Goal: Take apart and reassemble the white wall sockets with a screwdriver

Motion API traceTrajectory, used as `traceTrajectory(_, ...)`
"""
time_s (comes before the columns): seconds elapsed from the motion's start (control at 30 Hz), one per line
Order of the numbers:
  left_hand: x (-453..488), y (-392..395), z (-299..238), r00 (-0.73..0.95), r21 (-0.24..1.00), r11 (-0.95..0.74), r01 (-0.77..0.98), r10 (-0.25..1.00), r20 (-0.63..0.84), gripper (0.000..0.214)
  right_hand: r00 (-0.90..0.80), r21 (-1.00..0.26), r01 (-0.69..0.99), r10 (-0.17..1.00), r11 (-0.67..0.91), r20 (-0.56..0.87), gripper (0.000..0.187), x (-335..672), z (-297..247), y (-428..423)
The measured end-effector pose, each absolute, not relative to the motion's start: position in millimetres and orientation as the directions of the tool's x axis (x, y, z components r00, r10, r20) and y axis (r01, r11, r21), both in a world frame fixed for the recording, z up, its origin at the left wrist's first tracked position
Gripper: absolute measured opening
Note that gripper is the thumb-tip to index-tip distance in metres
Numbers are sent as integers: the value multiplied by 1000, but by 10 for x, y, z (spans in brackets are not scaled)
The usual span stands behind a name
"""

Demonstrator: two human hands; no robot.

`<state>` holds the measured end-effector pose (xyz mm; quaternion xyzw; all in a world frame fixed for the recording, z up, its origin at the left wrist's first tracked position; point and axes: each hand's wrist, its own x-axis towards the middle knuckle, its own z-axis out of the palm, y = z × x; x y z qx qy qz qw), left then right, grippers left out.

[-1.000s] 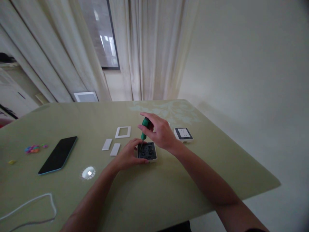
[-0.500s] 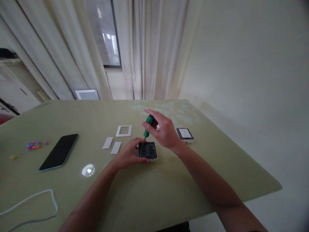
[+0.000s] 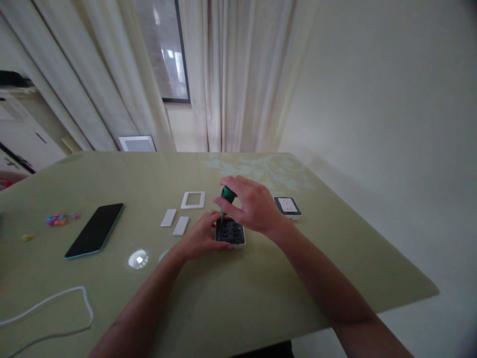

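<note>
My left hand [image 3: 201, 237] grips the left side of a wall switch [image 3: 231, 231] with a dark inner face and white casing, which rests on the table. In my right hand [image 3: 250, 205] is a green screwdriver [image 3: 227, 194], its fingers wrapped round the handle. The screwdriver stands nearly upright, its shaft reaching down to the left part of the dark face; the tip is too small to make out. Left of my hands lie two white rocker plates [image 3: 169, 218] and a white square frame [image 3: 193, 200].
A wall socket [image 3: 287, 207] in a white box sits right of my hands. On the left are a black tablet [image 3: 95, 230], small colourful pieces [image 3: 58, 219] and a white cable [image 3: 85, 298]. The table [image 3: 238, 308] has its right edge near the wall.
My right hand has shifted slightly down and left, closing further round the screwdriver, which now stands more upright. My left hand keeps its hold on the wall switch.
</note>
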<state>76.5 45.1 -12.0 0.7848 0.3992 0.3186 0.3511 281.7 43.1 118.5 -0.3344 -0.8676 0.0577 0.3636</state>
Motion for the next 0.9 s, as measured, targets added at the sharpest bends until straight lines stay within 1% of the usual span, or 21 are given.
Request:
traceTrajectory(0.07,775,445,-130,468,800,-435,412,855,224,71,-466,-298,663,690,687,554,27,2811,1205,403)
traceTrajectory(0.1,780,442,-135,461,799,-435,415,858,227,71,-463,-294,676,700,676,543,27,2809,1212,395)
traceTrajectory(0.13,785,438,-139,458,798,-437,415,858,231,71,-487,-301,650,686,698,541,25,2806,1218,391)
traceTrajectory(0.2,796,431,-143,460,800,-442,405,855,239,71,-579,-313,520,597,795,555,24,2800,1231,390)
traceTrajectory(0.23,803,428,-143,462,802,-443,400,853,240,71,-613,-311,463,553,830,564,27,2795,1237,392)
traceTrajectory(0.27,809,425,-142,465,805,-442,396,852,239,71,-627,-301,448,536,842,566,29,2789,1242,395)
traceTrajectory(0.3,816,422,-140,469,806,-441,393,851,237,72,-613,-289,486,558,825,559,29,2782,1247,399)
traceTrajectory(0.37,827,418,-136,474,807,-442,391,849,234,73,-532,-259,641,662,722,529,24,2772,1254,409)
traceTrajectory(0.4,830,416,-136,477,806,-442,393,848,233,73,-500,-247,692,697,678,514,24,2771,1256,417)
traceTrajectory(0.43,831,414,-136,480,804,-443,397,847,230,73,-503,-246,695,702,675,505,25,2773,1256,426)
traceTrajectory(0.47,830,413,-137,481,801,-443,403,847,227,72,-540,-259,649,674,715,505,25,2778,1252,438)
traceTrajectory(0.53,824,412,-139,479,796,-440,415,850,220,70,-644,-309,460,553,832,529,25,2791,1235,466)
traceTrajectory(0.57,821,412,-139,482,795,-438,419,849,215,69,-669,-336,375,503,864,547,28,2794,1221,482)
traceTrajectory(0.6,819,412,-138,486,795,-438,418,848,212,70,-663,-358,335,488,871,567,30,2794,1205,498)
traceTrajectory(0.7,818,410,-119,495,804,-436,403,843,209,71,-540,-408,392,566,824,623,20,2778,1166,536)
traceTrajectory(0.77,820,405,-101,491,811,-429,396,846,208,71,-528,-441,360,569,822,630,20,2772,1168,542)
traceTrajectory(0.8,820,403,-93,489,815,-424,394,848,204,70,-568,-466,294,545,834,617,25,2774,1179,537)
traceTrajectory(0.87,817,401,-85,491,822,-417,389,848,197,69,-686,-537,133,468,833,556,41,2785,1211,515)
traceTrajectory(0.9,814,403,-85,493,824,-414,386,848,195,69,-721,-563,92,445,821,531,47,2792,1225,502)
